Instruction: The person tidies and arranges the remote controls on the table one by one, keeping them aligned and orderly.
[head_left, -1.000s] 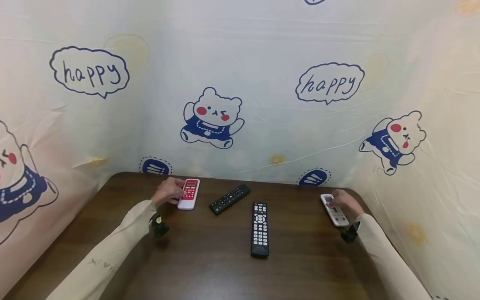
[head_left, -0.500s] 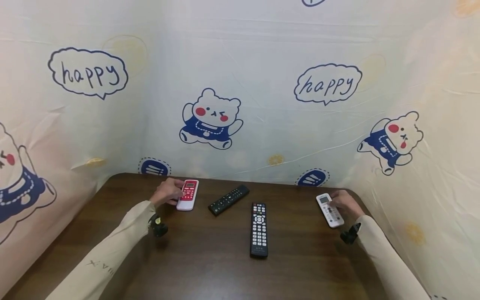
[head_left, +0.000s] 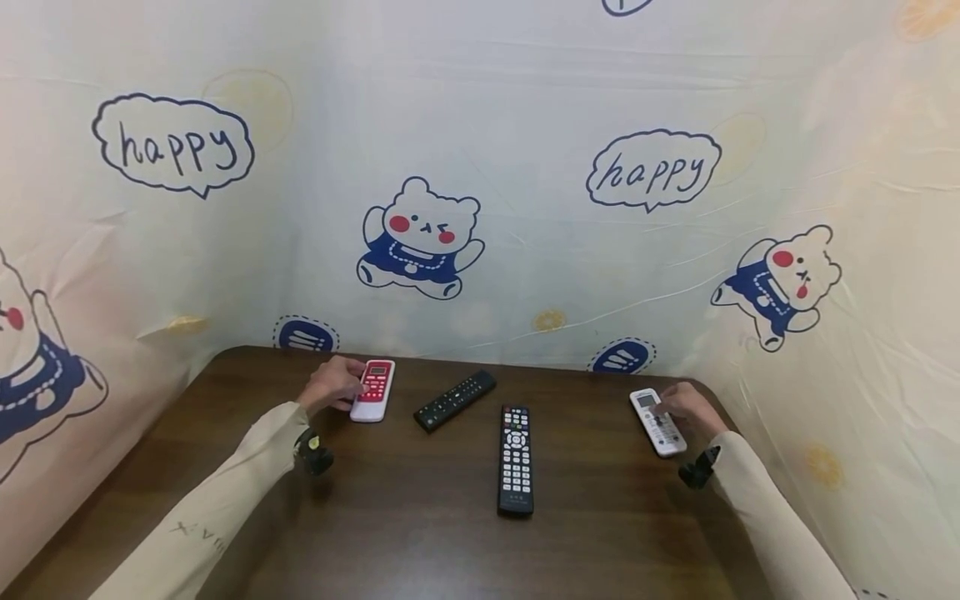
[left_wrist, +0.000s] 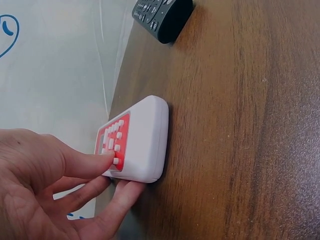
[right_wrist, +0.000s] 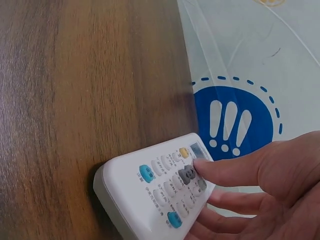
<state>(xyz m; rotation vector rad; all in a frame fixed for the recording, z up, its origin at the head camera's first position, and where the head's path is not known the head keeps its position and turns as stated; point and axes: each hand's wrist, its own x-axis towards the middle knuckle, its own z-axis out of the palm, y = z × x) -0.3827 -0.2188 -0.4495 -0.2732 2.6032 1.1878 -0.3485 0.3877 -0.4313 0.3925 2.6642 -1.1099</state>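
At the back left of the table, my left hand (head_left: pixel 335 384) grips a white remote control with a red keypad panel (head_left: pixel 373 392). In the left wrist view the thumb lies on the keys of this red-and-white remote (left_wrist: pixel 145 135), and the other fingers are at its side and underneath. Over at the right, my right hand (head_left: pixel 688 406) holds a white remote with a small screen (head_left: pixel 658 422). Seen from the right wrist, the thumb presses on the grey keys of the white remote (right_wrist: pixel 135 185), with fingers under its far edge.
Between the hands lie two black remotes: one slanted near the back (head_left: pixel 455 401), the other lengthwise with white keys (head_left: pixel 516 461). The brown wooden table (head_left: pixel 420 533) meets a printed curtain (head_left: pixel 525 250) at its back and sides.
My right hand has shifted the white remote slightly left, turning its face more toward the camera. My left hand stays on the red-and-white remote. The head view drifts slightly.
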